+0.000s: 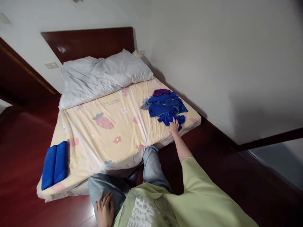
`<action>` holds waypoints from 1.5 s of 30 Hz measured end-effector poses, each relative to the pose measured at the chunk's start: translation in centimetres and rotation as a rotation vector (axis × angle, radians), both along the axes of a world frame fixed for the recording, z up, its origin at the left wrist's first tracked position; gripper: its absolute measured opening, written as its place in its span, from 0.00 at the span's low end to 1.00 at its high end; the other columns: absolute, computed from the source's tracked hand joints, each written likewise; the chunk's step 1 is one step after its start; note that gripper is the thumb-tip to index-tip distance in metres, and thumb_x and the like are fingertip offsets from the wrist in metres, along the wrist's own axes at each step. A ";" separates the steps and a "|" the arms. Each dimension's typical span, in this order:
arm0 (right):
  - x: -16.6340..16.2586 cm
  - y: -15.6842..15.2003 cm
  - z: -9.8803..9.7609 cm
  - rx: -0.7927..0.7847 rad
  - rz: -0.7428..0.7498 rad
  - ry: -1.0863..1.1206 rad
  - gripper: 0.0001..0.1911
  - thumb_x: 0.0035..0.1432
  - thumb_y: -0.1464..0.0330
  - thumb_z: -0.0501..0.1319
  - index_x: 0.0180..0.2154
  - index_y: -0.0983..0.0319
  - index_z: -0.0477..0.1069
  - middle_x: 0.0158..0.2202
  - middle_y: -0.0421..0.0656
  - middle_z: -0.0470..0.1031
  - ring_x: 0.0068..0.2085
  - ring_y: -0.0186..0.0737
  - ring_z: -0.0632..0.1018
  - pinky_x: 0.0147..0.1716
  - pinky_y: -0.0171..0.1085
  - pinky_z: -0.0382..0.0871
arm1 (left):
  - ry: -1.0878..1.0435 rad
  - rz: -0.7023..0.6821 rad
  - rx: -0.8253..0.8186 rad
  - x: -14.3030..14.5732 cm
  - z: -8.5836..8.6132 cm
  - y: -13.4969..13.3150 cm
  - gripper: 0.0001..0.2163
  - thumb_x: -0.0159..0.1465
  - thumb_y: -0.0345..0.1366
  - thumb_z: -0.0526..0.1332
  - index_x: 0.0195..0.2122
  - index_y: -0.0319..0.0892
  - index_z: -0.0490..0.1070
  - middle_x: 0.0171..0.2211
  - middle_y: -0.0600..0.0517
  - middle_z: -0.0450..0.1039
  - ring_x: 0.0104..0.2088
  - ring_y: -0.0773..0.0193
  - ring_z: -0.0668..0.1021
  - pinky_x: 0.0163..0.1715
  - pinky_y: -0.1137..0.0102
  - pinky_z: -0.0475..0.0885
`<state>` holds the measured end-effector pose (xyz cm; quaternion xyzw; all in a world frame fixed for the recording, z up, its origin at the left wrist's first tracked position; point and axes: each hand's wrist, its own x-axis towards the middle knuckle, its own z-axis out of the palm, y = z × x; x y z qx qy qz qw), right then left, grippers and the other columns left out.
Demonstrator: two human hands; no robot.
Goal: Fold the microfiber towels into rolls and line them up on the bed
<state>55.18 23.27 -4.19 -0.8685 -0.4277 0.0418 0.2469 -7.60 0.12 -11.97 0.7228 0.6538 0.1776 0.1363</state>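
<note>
My right hand [174, 125] reaches out over the mattress and rests on the near edge of a crumpled pile of blue cloths [167, 107], fingers on the fabric. A purple cloth [161, 92] lies at the far end of that pile. My left hand [104, 210] lies flat on my left knee, fingers apart, holding nothing. Two folded blue cloths [55, 164] lie side by side at the near left corner of the mattress [113, 132], which has a pale yellow sheet with a strawberry print.
A white pillow [99, 75] lies at the head of the mattress against a dark wooden headboard [90, 42]. A white wall [224, 63] runs along the right side. Dark red wooden floor [21, 142] surrounds the mattress.
</note>
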 end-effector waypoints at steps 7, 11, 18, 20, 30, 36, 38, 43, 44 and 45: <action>-1.0 0.0 0.1 0.033 -0.018 0.025 0.23 0.56 0.75 0.54 0.50 0.62 0.80 0.59 0.55 0.72 0.60 0.56 0.67 0.59 0.57 0.64 | 0.069 0.011 -0.079 0.2 0.9 -0.8 0.18 0.64 0.38 0.53 0.45 0.49 0.82 0.51 0.49 0.81 0.65 0.44 0.70 0.64 0.41 0.61; -1.2 0.4 0.6 0.127 -0.026 0.040 0.23 0.56 0.74 0.55 0.50 0.62 0.80 0.58 0.57 0.72 0.58 0.62 0.69 0.54 0.61 0.67 | 0.097 0.029 -0.124 1.3 2.0 -1.2 0.19 0.65 0.32 0.51 0.46 0.49 0.82 0.51 0.50 0.80 0.64 0.48 0.71 0.67 0.41 0.57; -6.6 2.0 8.1 0.417 0.327 -0.034 0.26 0.59 0.72 0.53 0.57 0.61 0.76 0.60 0.55 0.72 0.60 0.58 0.71 0.60 0.59 0.65 | 0.026 0.066 -0.124 2.1 3.1 -0.9 0.20 0.64 0.30 0.51 0.48 0.50 0.80 0.51 0.49 0.80 0.59 0.52 0.77 0.67 0.42 0.58; -9.4 2.4 11.0 0.500 0.479 -0.002 0.26 0.60 0.71 0.53 0.58 0.62 0.74 0.60 0.56 0.72 0.61 0.56 0.71 0.63 0.58 0.63 | -0.032 0.042 -0.098 2.1 3.5 -0.6 0.19 0.65 0.31 0.51 0.47 0.51 0.80 0.49 0.50 0.81 0.55 0.52 0.79 0.67 0.45 0.62; -19.8 1.1 20.5 0.671 0.883 0.648 0.27 0.62 0.59 0.64 0.62 0.56 0.72 0.67 0.50 0.64 0.62 0.50 0.73 0.60 0.46 0.71 | -0.613 0.137 0.077 1.1 5.4 4.9 0.17 0.67 0.46 0.55 0.46 0.44 0.78 0.44 0.42 0.81 0.44 0.47 0.83 0.45 0.49 0.80; -24.5 -1.5 20.5 0.550 0.972 0.857 0.32 0.56 0.58 0.70 0.62 0.53 0.71 0.69 0.48 0.60 0.62 0.51 0.73 0.61 0.48 0.71 | -0.944 0.080 0.099 6.4 9.7 9.6 0.24 0.65 0.47 0.64 0.58 0.41 0.69 0.57 0.38 0.73 0.52 0.53 0.79 0.47 0.56 0.80; -26.4 -2.4 19.8 0.493 1.013 0.892 0.33 0.56 0.58 0.71 0.62 0.53 0.71 0.70 0.48 0.58 0.63 0.51 0.72 0.59 0.48 0.73 | -1.090 0.060 0.027 8.7 11.2 10.8 0.29 0.62 0.46 0.68 0.62 0.43 0.64 0.62 0.36 0.67 0.56 0.52 0.77 0.47 0.56 0.79; -30.4 -3.8 17.7 0.360 1.092 0.962 0.35 0.54 0.59 0.72 0.63 0.53 0.69 0.71 0.49 0.54 0.61 0.49 0.72 0.51 0.44 0.78 | -1.538 0.116 -0.282 12.9 13.6 12.5 0.41 0.54 0.47 0.76 0.65 0.46 0.61 0.61 0.36 0.69 0.54 0.53 0.78 0.51 0.57 0.76; -31.0 -3.9 17.3 0.344 1.096 0.979 0.36 0.53 0.60 0.73 0.63 0.53 0.69 0.71 0.49 0.53 0.60 0.49 0.72 0.50 0.43 0.79 | -1.617 0.160 -0.319 13.2 13.8 12.6 0.42 0.53 0.47 0.77 0.65 0.47 0.61 0.60 0.37 0.71 0.53 0.54 0.79 0.51 0.58 0.75; -31.5 -4.0 16.9 0.331 1.095 0.998 0.37 0.52 0.61 0.74 0.63 0.52 0.69 0.71 0.49 0.53 0.59 0.48 0.72 0.50 0.43 0.79 | -1.679 0.205 -0.342 13.4 13.9 12.6 0.43 0.51 0.46 0.78 0.65 0.47 0.61 0.58 0.38 0.73 0.52 0.55 0.79 0.50 0.59 0.75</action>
